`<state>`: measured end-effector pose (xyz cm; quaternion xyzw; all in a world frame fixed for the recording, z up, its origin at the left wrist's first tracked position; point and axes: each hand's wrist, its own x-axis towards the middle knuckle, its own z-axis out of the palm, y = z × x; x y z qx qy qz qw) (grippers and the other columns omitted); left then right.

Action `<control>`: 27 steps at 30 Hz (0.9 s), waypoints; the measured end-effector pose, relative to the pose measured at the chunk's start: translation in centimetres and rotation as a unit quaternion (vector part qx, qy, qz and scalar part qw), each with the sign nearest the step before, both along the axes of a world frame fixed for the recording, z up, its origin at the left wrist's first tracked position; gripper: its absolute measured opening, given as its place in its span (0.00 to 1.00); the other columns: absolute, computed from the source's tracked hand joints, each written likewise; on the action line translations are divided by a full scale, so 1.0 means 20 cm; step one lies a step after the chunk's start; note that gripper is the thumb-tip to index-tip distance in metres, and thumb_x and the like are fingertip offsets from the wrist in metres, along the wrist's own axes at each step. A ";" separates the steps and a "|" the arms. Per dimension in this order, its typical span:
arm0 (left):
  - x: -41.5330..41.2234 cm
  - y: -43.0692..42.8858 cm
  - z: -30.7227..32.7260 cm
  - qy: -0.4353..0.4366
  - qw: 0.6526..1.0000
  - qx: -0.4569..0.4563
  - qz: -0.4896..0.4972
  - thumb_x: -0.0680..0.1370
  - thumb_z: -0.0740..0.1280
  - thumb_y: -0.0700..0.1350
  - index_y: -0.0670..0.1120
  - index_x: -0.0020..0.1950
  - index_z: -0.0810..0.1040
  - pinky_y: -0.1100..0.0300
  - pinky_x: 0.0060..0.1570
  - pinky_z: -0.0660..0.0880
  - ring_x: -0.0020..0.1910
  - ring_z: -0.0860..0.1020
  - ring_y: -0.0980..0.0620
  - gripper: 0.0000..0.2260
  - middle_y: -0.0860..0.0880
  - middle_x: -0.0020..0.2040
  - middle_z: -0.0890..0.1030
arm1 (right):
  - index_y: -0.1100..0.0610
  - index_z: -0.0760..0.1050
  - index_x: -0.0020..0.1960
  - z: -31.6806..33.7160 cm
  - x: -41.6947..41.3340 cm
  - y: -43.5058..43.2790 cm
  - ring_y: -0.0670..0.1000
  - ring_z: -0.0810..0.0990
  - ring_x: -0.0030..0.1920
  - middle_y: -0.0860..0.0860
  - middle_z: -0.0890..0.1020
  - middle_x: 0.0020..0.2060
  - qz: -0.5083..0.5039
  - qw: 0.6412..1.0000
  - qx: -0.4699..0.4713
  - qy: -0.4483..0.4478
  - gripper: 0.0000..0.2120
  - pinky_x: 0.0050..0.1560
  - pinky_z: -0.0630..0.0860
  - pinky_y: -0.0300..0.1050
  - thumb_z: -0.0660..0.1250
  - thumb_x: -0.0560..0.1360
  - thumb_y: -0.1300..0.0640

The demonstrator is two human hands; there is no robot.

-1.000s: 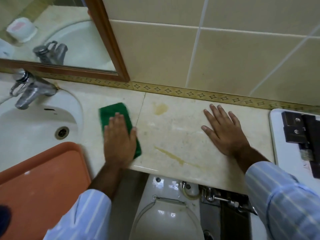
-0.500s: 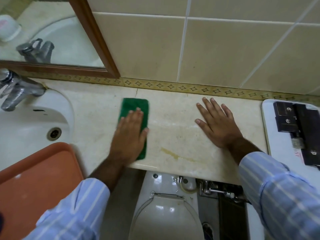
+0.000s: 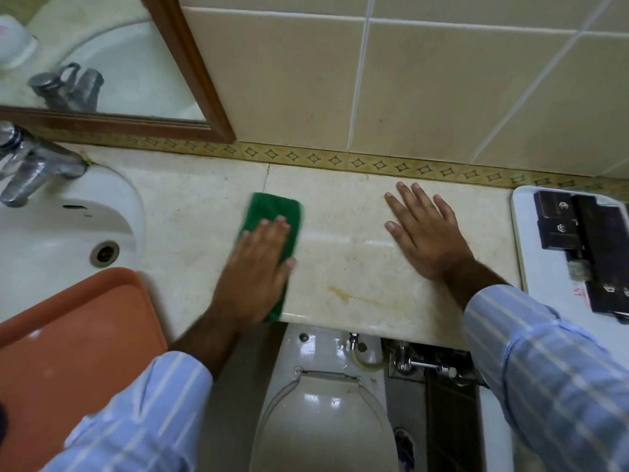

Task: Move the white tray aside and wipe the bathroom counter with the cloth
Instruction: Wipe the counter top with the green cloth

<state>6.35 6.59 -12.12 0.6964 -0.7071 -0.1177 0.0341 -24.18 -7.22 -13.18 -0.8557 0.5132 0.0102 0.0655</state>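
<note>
Green cloth (image 3: 272, 212) lies under the flat left hand (image 3: 258, 267); right hand (image 3: 425, 233) rests splayed, empty, on the counter (image 3: 357, 267).

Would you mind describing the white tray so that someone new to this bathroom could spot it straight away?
Start at the beige marble counter below the tiled wall and follow it to its far right end, past the flat right hand. There lies the white tray, partly cut off by the picture's edge. Unlike the orange tray by the sink, it is white and carries dark boxes.
</note>
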 end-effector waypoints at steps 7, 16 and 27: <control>-0.24 -0.36 0.03 -0.010 0.997 -0.016 0.076 0.85 0.48 0.59 0.44 0.84 0.53 0.44 0.81 0.49 0.83 0.54 0.43 0.31 0.45 0.84 0.56 | 0.46 0.52 0.83 -0.01 0.00 0.00 0.52 0.50 0.84 0.48 0.52 0.84 0.001 1.000 0.002 -0.008 0.29 0.81 0.48 0.57 0.43 0.84 0.40; 0.00 -0.03 0.00 -0.013 0.996 -0.022 0.090 0.85 0.54 0.55 0.43 0.84 0.55 0.44 0.81 0.52 0.83 0.55 0.44 0.29 0.45 0.84 0.57 | 0.46 0.51 0.83 -0.01 0.00 0.00 0.52 0.49 0.84 0.48 0.51 0.84 0.000 1.000 0.002 -0.004 0.29 0.81 0.48 0.57 0.42 0.84 0.40; -0.56 0.00 -0.02 0.024 0.994 0.001 -0.109 0.84 0.44 0.62 0.46 0.84 0.54 0.44 0.81 0.51 0.84 0.52 0.47 0.32 0.48 0.85 0.55 | 0.46 0.49 0.84 0.02 -0.01 0.00 0.51 0.46 0.84 0.48 0.49 0.84 0.008 0.999 0.033 -0.011 0.29 0.81 0.45 0.58 0.42 0.84 0.39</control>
